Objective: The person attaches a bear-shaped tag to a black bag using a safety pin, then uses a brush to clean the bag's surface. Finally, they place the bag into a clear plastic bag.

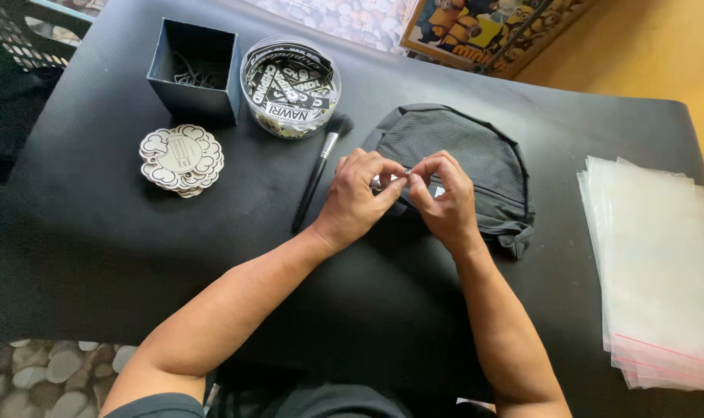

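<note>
Head view. We have both hands at mid-surface: left hand point(357, 197) and right hand point(443, 197), fingers pinched together on one small silvery fitting point(402, 178) at the near edge of one black mesh cap point(460, 159). We judge a fastening step in hand; next calls for fine fingertip alignment.

Count:
- brush point(317, 174): one
- dark square box point(195, 70): one
- round sticker tub point(290, 85): one
- stack of scalloped cards point(181, 159): one
- pile of clear bags point(657, 271), right: one

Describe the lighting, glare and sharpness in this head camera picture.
Head view: bright daylight from the upper right lights the orange floor and puts a sheen on the clear bags; the black mat stays dark yet readable. The left hand and right hand are sharp, though the small item pinched between them is too tiny to identify. Edges bow slightly from the wide lens.
</note>
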